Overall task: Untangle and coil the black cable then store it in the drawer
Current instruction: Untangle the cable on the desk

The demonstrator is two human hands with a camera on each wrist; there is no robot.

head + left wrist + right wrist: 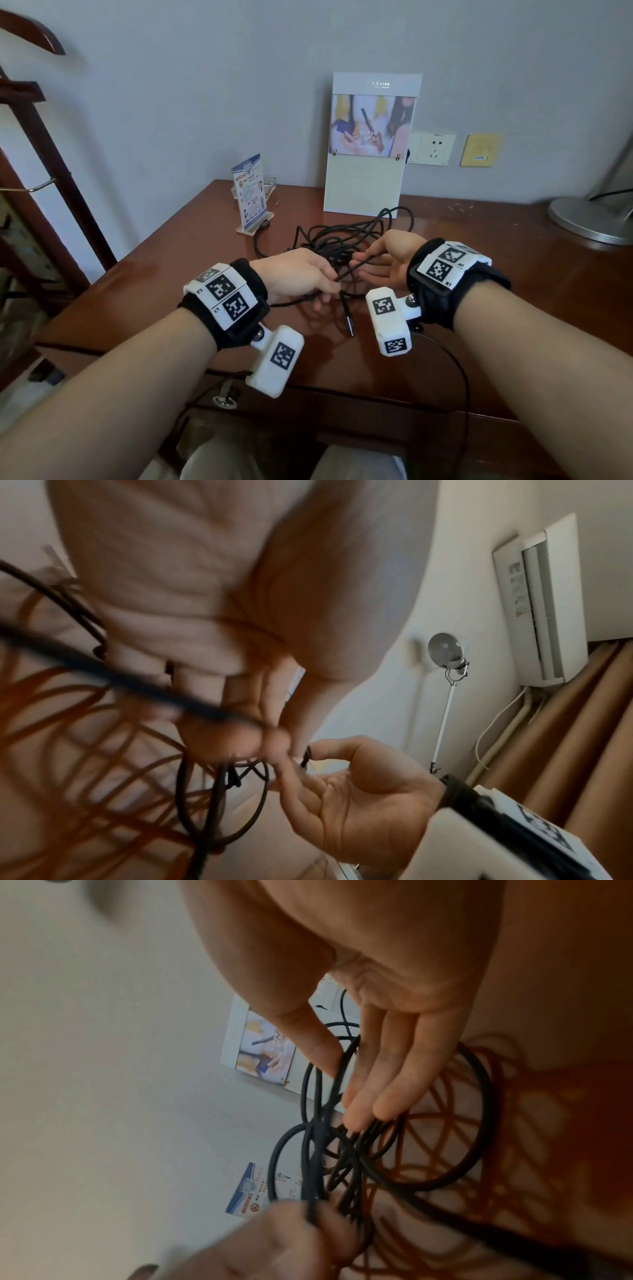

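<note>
The black cable (329,240) lies as a loose tangle of loops on the brown wooden desk (479,291). My left hand (330,284) pinches a strand near one end, and the metal plug (350,325) hangs just below it. My right hand (359,263), palm turned inward, pinches the same strand between thumb and index finger a little to the right. In the left wrist view the left hand (267,739) holds the cable (219,804) facing the right hand (308,758). The right wrist view has the right hand (346,1093) on the cable's (483,1102) loops. The drawer front under the desk edge has a ring pull (224,399).
A small acrylic sign stand (251,195) and a tall white display board (370,147) stand behind the tangle. A round metal lamp base (589,219) sits at the right. Wall sockets (431,149) are behind the desk, and a dark wooden rack (51,137) stands to its left.
</note>
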